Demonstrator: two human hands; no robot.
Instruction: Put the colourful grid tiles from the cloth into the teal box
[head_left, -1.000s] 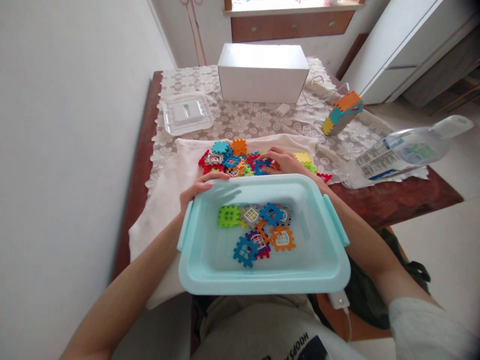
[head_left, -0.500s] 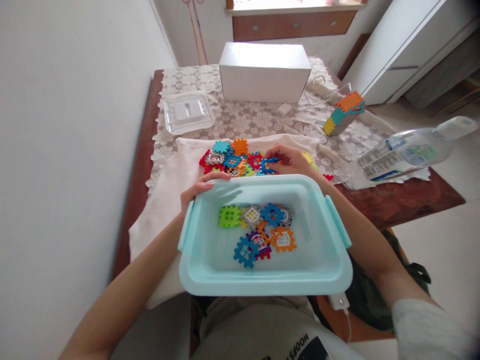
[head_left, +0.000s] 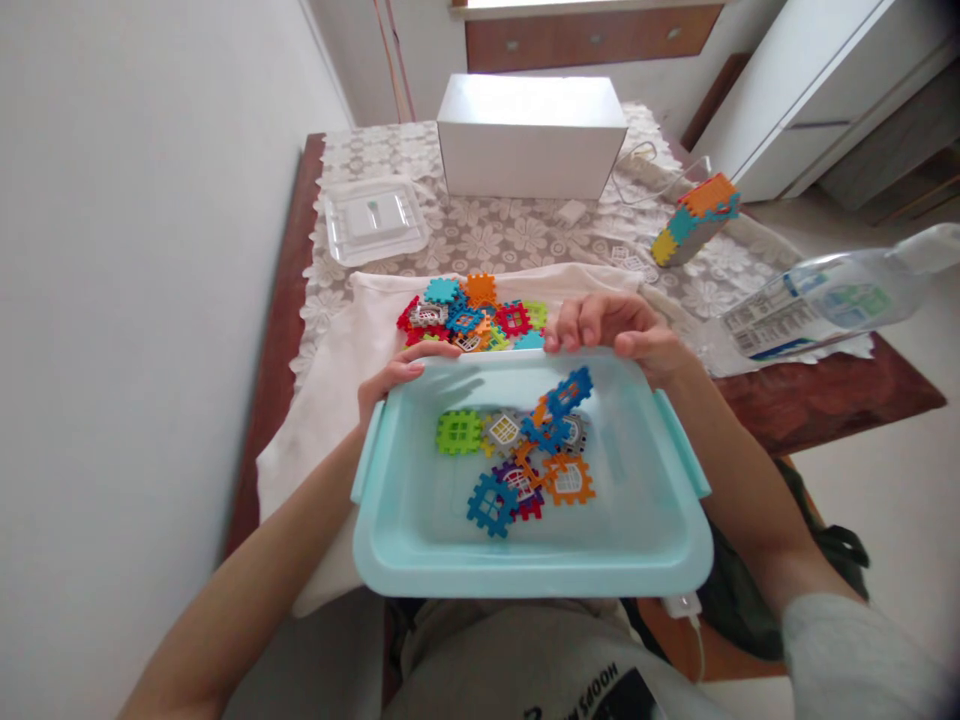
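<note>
A light blue plastic bin (head_left: 532, 578) is in front of my body, tilted toward me. My left hand (head_left: 394, 378) grips its far left corner, fingers over the rim. At the far right rim, my right hand (head_left: 611, 330) is open with loosely bent fingers and nothing in them. Just inside the bin below it, a blue building tile (head_left: 570, 391) stands at a slant against other pieces. A green tile (head_left: 459, 432), an orange tile (head_left: 568, 480) and several more lie on the bin's floor. Behind the bin, a pile of colourful tiles (head_left: 465, 318) is partly hidden by the rim.
The pile rests on a white cloth (head_left: 322, 400) over a lace tablecloth (head_left: 480, 240). Farther back are a clear lid (head_left: 376, 222) and a white box (head_left: 529, 150). To the right stand a built tile block (head_left: 696, 220) and a clear bottle (head_left: 817, 300).
My right hand has moved from the pile back to the bin's far rim and let go of a blue tile, which is now inside the bin. My left hand keeps its hold.
</note>
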